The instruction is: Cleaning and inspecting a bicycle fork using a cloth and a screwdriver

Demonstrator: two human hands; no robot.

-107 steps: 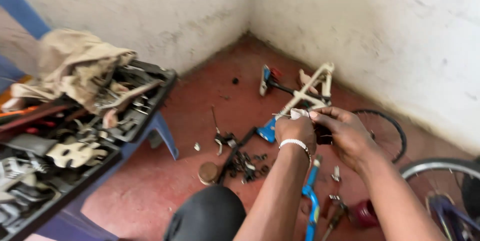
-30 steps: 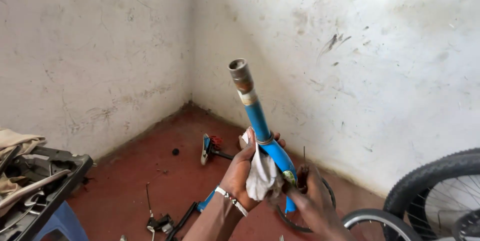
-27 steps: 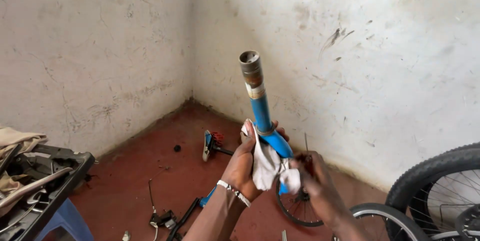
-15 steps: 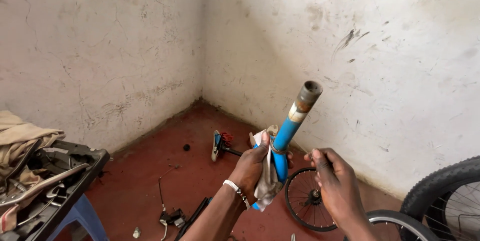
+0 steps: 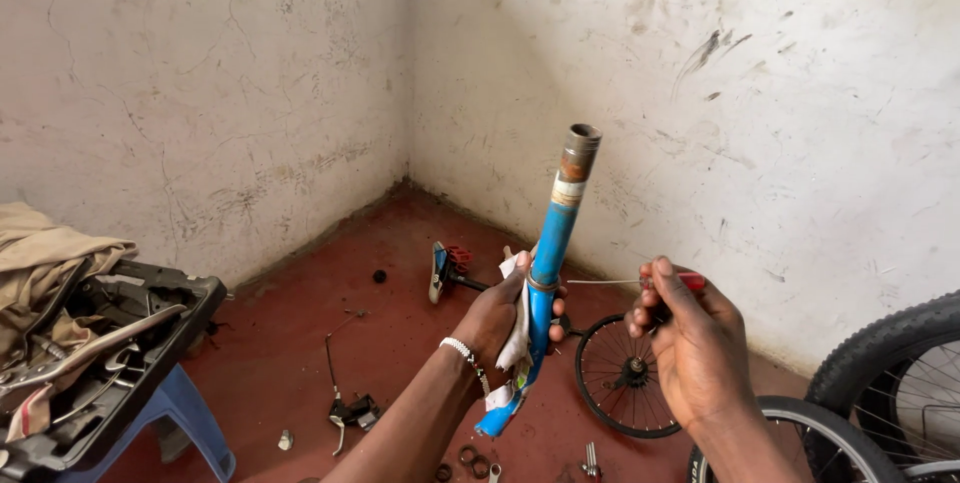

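I'm in a rough bicycle repair workshop: a black tool tray [image 5: 150,343] full of wrenches at nine o'clock, bare spoked wheel [image 5: 625,373] and small parts on the red floor [image 5: 300,343], tyres [image 5: 880,363] at four o'clock.

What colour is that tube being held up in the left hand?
Bright blue, with a rusty grey threaded top; the tube shows clearly in the head view, gripped by the left hand.
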